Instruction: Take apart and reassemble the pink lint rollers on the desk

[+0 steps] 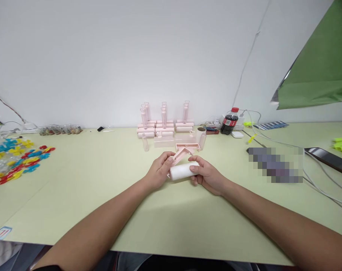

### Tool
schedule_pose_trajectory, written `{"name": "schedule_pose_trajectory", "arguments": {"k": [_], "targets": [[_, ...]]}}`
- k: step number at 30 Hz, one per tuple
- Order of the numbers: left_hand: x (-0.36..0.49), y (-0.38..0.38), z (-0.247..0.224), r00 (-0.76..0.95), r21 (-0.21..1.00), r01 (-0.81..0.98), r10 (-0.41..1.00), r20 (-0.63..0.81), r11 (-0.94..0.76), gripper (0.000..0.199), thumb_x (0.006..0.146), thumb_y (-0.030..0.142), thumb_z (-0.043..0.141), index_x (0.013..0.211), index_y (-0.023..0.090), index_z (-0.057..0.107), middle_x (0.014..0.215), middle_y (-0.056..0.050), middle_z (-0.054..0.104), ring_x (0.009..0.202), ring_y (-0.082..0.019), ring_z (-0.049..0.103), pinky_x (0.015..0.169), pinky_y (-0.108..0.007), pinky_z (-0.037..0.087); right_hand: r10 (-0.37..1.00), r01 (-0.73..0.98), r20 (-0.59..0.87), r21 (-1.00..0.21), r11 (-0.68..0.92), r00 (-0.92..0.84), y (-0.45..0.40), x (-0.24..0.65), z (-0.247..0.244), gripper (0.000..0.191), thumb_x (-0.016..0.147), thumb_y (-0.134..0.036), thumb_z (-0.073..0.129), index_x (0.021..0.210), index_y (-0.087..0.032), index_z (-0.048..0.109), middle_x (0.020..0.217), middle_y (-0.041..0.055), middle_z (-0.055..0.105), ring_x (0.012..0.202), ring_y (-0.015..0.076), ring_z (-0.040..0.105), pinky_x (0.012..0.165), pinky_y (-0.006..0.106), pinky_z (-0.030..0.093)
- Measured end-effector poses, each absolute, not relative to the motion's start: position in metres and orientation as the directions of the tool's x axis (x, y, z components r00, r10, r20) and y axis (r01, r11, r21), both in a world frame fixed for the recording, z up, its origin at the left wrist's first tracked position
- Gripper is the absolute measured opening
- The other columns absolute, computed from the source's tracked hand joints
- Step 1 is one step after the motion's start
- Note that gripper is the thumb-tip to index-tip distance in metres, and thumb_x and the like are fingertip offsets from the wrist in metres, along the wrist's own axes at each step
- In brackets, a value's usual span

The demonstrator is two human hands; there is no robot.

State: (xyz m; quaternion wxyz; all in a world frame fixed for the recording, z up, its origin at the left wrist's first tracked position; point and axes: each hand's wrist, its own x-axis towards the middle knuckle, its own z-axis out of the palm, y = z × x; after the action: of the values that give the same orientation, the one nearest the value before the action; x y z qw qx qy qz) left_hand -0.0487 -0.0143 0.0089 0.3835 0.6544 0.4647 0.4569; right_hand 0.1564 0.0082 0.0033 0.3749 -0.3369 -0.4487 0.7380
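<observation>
In the middle of the head view, my left hand (160,169) is closed on a pink bent lint-roller frame (181,155). Below that frame, the fingers of my right hand (207,174) wrap around a white lint roll (183,171), which lies sideways. The roll's left end, with a small pale tip, is close to my left fingers; whether they touch is unclear. Just beyond my hands rest another pink part (187,146) and a clear pinkish cover (164,142). A small clear pink tube (145,142) stands left of the cover.
Several pink lint rollers (146,132) are lined up by the wall, with upright handles (164,116). A cardboard core (201,130) and a cola bottle (229,121) stand to their right. Colourful plastic pieces (32,160) spread at left; a phone (333,160) and cables lie right.
</observation>
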Motion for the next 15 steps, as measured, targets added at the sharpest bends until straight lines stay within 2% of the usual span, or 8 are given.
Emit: {"name": "schedule_pose_trajectory", "arguments": {"k": [4,7,11,13,15], "targets": [[-0.0481,-0.0155,0.0070,0.179,0.904,0.325,0.957,0.230,-0.279,0.050,0.094,0.057,0.031,0.117,0.020,0.055,0.096,-0.003,0.065,0.081,-0.018,0.057,0.070,-0.029,0.044,0.874,-0.261,-0.163,-0.915,-0.307,-0.457,0.0077,0.1542,0.0026,0.046,0.067,-0.031,0.080,0.096,-0.024,0.045,0.063,-0.0070,0.053,0.047,0.0084,0.048,0.043,0.021,0.040],[-0.0477,-0.0164,0.0074,0.204,0.868,0.387,0.947,0.248,-0.311,0.052,0.095,0.057,0.027,0.120,0.020,0.053,0.101,-0.005,0.065,0.087,-0.020,0.058,0.074,-0.030,0.045,0.882,-0.279,-0.152,-0.913,-0.299,-0.446,0.0071,0.1530,0.0016,0.038,0.071,-0.031,0.078,0.091,-0.022,0.047,0.063,-0.0049,0.056,0.047,0.0085,0.049,0.045,0.021,0.044],[-0.0467,-0.0175,0.0080,0.256,0.815,0.432,0.919,0.300,-0.386,0.051,0.096,0.055,0.027,0.125,0.020,0.051,0.116,-0.008,0.061,0.099,-0.023,0.057,0.085,-0.034,0.045,0.876,-0.346,-0.160,-0.875,-0.340,-0.456,0.0047,0.1508,0.0031,0.021,0.089,-0.039,0.055,0.091,-0.018,0.054,0.063,0.0002,0.058,0.053,0.0135,0.055,0.055,0.031,0.054],[-0.0463,-0.0179,0.0081,0.251,0.800,0.436,0.909,0.334,-0.414,0.051,0.097,0.054,0.028,0.130,0.020,0.047,0.119,-0.009,0.059,0.104,-0.023,0.055,0.088,-0.036,0.044,0.854,-0.394,-0.181,-0.827,-0.400,-0.487,0.0035,0.1500,0.0060,0.028,0.094,-0.039,0.042,0.095,-0.016,0.057,0.065,0.0032,0.059,0.058,0.0160,0.058,0.063,0.037,0.056],[-0.0460,-0.0187,0.0081,0.251,0.774,0.438,0.889,0.383,-0.457,0.053,0.097,0.054,0.029,0.136,0.021,0.042,0.124,-0.010,0.056,0.109,-0.024,0.053,0.092,-0.037,0.043,0.829,-0.421,-0.187,-0.790,-0.446,-0.527,0.0022,0.1496,0.0095,0.032,0.095,-0.037,0.037,0.097,-0.015,0.059,0.068,0.0053,0.061,0.062,0.0172,0.059,0.069,0.038,0.056]]}}
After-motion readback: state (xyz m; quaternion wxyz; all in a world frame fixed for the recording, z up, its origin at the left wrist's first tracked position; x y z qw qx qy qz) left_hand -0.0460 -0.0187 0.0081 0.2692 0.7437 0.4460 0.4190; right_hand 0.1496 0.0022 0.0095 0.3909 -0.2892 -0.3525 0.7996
